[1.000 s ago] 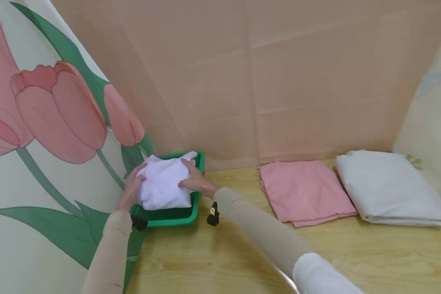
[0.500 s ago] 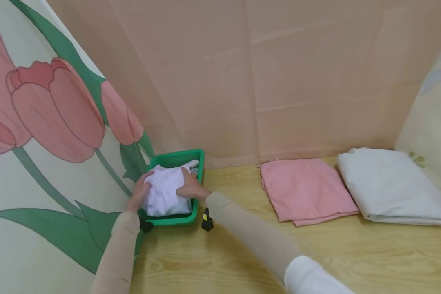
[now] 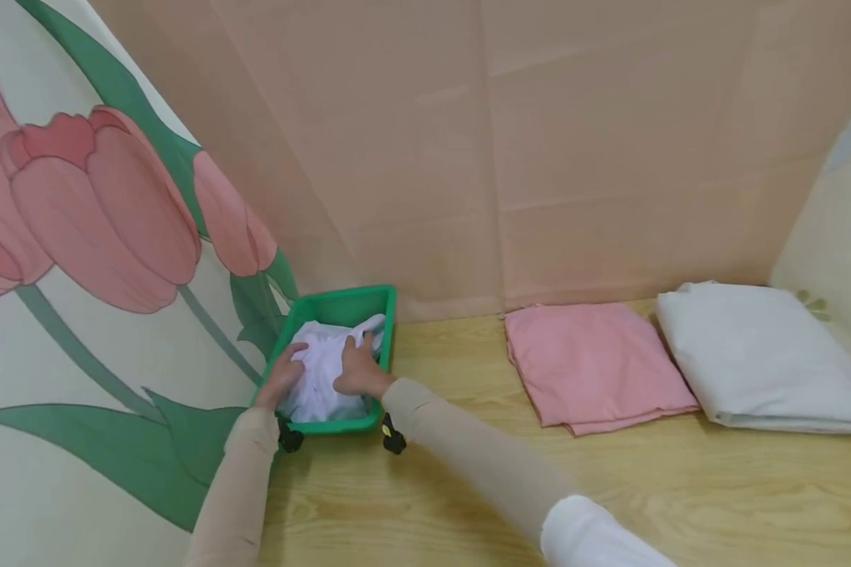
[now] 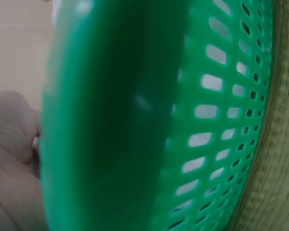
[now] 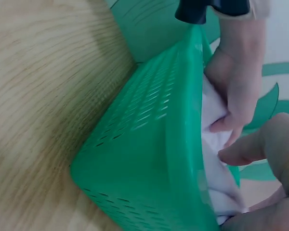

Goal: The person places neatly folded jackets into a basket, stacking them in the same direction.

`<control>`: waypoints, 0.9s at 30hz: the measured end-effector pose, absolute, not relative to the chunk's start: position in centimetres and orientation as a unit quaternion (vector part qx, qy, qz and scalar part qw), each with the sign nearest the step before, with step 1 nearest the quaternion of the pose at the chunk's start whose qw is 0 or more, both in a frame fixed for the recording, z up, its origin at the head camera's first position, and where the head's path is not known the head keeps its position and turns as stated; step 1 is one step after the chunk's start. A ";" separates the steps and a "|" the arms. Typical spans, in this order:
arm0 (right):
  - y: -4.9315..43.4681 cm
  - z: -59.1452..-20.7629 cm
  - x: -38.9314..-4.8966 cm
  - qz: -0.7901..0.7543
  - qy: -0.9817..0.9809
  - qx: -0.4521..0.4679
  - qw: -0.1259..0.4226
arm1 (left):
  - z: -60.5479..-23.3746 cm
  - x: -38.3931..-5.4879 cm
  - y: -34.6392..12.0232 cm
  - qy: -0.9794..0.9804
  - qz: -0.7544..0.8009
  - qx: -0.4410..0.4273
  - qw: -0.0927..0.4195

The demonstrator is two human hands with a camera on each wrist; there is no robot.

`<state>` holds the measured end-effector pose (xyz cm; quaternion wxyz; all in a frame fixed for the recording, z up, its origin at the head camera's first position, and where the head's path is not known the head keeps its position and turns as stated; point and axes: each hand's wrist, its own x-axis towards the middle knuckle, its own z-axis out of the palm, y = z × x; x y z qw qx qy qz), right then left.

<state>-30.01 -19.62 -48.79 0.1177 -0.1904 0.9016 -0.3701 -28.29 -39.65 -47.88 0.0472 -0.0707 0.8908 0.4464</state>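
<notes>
A folded white cloth garment (image 3: pixel 322 366) lies inside a green plastic basket (image 3: pixel 340 294) at the left. My left hand (image 3: pixel 281 379) holds the garment's left side, fingers curled over it within the basket. On the opposite side my right hand (image 3: pixel 360 372) grips the cloth, thumb and fingers spread apart on it. The right wrist view shows the cloth (image 5: pixel 219 175) below the rim, between the right thumb and fingers. In the left wrist view the blurred basket rim (image 4: pixel 111 120) hides most of the left hand (image 4: pixel 14 159).
A folded pink cloth (image 3: pixel 596 366) lies to the right on the wood-grain surface (image 3: pixel 432 488). Beside it is a thicker folded pale grey cloth (image 3: pixel 759 358). A tulip-patterned wall (image 3: pixel 106 220) stands close at the left, and a tan sheet (image 3: pixel 539 157) hangs behind.
Both hands have lowered the white garment deeper into the basket. More of the basket's back rim and inner wall shows. The pink and grey cloths lie as before.
</notes>
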 end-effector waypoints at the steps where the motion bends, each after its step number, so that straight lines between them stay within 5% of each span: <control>1: -20.0 -49.0 -30.1 -0.356 0.906 -0.194 0.120 | -47.9 -28.1 -39.7 0.897 0.434 -0.069 0.054; 6: -21.1 -48.7 -29.6 -0.331 0.912 -0.193 0.143 | -47.6 -27.3 -40.2 0.919 0.379 -0.059 0.089; 15: -21.0 -47.5 -29.8 -0.294 0.926 -0.217 0.099 | -46.6 -28.0 -40.1 0.936 0.347 -0.019 0.061; 27: -15.5 -42.8 -28.1 -0.343 0.896 -0.253 0.122 | -43.5 -28.8 -37.3 0.940 0.326 -0.064 0.076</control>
